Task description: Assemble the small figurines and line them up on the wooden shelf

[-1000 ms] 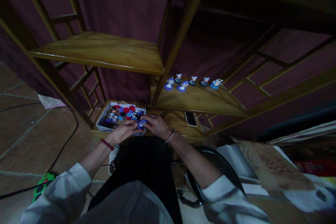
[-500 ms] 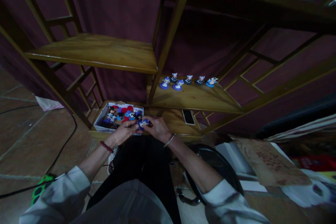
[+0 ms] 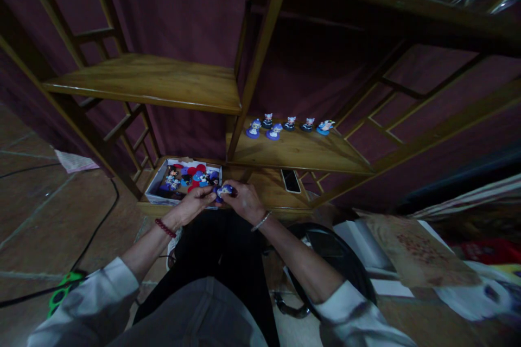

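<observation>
Both hands meet on a small purple-and-white toy figurine (image 3: 224, 190) in front of the low shelf. My left hand (image 3: 194, 205) pinches its purple base, and my right hand (image 3: 246, 200) is closed on its other side. Just behind my left hand is an open white box (image 3: 152, 193) with several loose figurines and red, blue and purple round pieces. On the shelf board (image 3: 301, 153) up to the right stand two purple figurines (image 3: 274, 131), several dark-based ones (image 3: 290, 123) and a light blue one (image 3: 325, 127).
A phone (image 3: 291, 180) lies on the lowest board right of my hands. Wooden posts (image 3: 260, 65) and an upper-left shelf (image 3: 146, 78) frame the space. A black round stool (image 3: 337, 255) stands at the right, with cardboard (image 3: 419, 249) beyond it. A cable (image 3: 101, 227) crosses the left floor.
The view has shifted very slightly. Both hands stay in place on the figurine, which looks turned a little between the fingers.
</observation>
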Demonstrator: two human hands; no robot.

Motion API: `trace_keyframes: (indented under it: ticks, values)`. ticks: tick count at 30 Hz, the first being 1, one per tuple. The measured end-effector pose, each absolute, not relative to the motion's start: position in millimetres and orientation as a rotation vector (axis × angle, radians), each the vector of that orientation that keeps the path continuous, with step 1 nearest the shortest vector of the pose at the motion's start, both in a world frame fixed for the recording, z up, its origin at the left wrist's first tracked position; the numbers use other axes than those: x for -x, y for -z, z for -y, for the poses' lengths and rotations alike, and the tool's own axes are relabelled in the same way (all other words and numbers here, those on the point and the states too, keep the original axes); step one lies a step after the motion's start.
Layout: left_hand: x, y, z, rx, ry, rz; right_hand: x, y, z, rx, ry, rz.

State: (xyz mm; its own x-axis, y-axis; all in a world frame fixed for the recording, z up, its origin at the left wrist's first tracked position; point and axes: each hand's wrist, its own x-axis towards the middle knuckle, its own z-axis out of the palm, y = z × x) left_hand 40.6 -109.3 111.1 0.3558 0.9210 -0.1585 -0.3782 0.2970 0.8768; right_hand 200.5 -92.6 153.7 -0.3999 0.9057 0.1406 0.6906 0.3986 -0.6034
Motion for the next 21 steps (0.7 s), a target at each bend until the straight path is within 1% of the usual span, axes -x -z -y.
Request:
trace_keyframes:
  ticks: [8,17,21]
  values:
    - [-39.6,-111.0,112.8,-0.815,-1.005,-0.730,-206.6,-153.6,90.4,1.054,-0.591,2.314]
    - [-41.0,-109.2,115.2,-0.809,-0.990,-0.654,-211.4,-161.1,85.6,0.914,-0.566,2.449]
    - [-43.5,-112.1,115.5,-0.779,-1.009,-0.670,-212.2,-164.8,85.4,0.961,-0.577,2.443]
